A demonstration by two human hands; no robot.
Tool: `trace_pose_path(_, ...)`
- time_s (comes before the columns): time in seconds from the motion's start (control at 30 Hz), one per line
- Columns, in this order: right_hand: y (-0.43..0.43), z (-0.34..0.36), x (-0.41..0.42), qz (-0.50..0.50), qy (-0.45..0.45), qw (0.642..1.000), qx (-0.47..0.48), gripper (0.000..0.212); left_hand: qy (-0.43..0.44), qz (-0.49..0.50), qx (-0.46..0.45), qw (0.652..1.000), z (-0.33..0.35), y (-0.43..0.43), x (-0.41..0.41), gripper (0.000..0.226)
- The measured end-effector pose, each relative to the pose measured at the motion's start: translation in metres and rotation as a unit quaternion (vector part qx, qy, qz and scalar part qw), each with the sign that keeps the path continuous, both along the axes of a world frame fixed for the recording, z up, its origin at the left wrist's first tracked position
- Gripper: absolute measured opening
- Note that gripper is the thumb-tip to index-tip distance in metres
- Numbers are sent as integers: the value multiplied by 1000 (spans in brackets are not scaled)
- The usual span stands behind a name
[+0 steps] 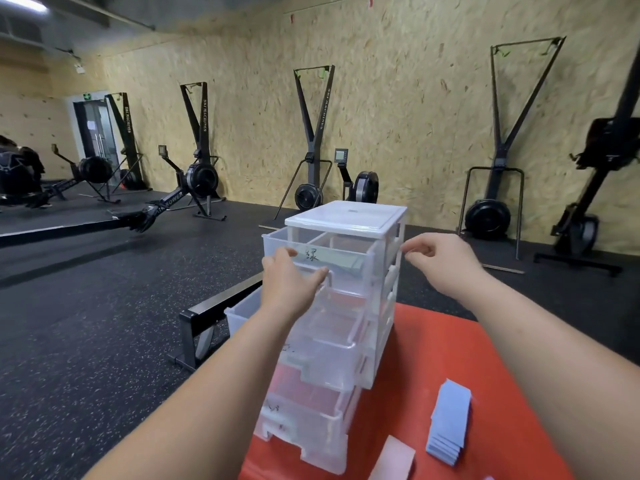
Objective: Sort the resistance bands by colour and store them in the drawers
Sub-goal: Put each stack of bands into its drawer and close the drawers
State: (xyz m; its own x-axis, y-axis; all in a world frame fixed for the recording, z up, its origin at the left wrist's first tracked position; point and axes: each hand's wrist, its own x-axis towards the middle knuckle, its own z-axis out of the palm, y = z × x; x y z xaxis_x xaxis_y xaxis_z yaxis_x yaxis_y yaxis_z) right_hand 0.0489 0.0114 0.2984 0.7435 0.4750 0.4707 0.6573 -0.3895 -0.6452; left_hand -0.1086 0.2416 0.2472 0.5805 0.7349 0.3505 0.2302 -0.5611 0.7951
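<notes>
A clear plastic drawer tower (346, 220) with a white top stands on a red surface (433, 341). Its drawers are pulled out in steps. The top drawer (318, 251) carries a handwritten label, and something green lies inside it. My left hand (291, 278) rests on that drawer's front with the fingers spread. My right hand (440, 258) hovers beside the tower's upper right corner, fingers loosely curled and holding nothing. A stack of blue bands (450, 420) lies on the red surface at the right. A pink band (394, 459) lies near the bottom edge. Red shows inside a lower drawer (304, 389).
The red surface ends just left of the tower, above black speckled gym floor (104, 323). A black metal frame (207, 317) stands beside the tower. Rowing machines (194, 181) and ski trainers (311, 133) line the chipboard wall. A person sits at the far left.
</notes>
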Motion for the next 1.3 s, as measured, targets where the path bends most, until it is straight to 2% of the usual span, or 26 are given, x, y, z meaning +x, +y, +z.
trace_pose_path(0.2, -64, -66, 7, -40, 50, 997, -38, 22, -157, -98, 96, 978, -22, -91, -15, 46)
trace_pose_path(0.3, -93, -108, 9, -57, 94, 992, -56, 20, -192, -172, 146, 955, -42, -142, -15, 38)
trace_pose_path(0.43, -123, -164, 18, -73, 142, 981, -106, 23, -133, -253, 116, 951, -87, -184, 7, 39)
trace_pose_path(0.53, -136, -198, 24, -85, 160, 974, -138, 24, -65, -277, 88, 955, -133, -194, 32, 43)
trace_pose_path(0.7, -140, -239, 45, -94, 180, 963, -176, 24, 21, -266, 34, 963, -194, -191, 65, 48)
trace_pose_path(0.93, -117, -282, 91, -117, 175, 953, -218, 42, 119, -241, -27, 963, -261, -179, 97, 47)
trace_pose_path(1.07, -107, -300, 113, -135, 199, 941, -239, 56, 132, -260, -24, 956, -269, -181, 118, 53)
trace_pose_path(1.17, -106, -314, 125, -105, 226, 929, -272, 59, 160, -283, 12, 946, -274, -183, 126, 57)
trace_pose_path(1.3, -112, -324, 131, -88, 284, 933, -202, 64, 213, -303, 66, 926, -279, -190, 128, 53)
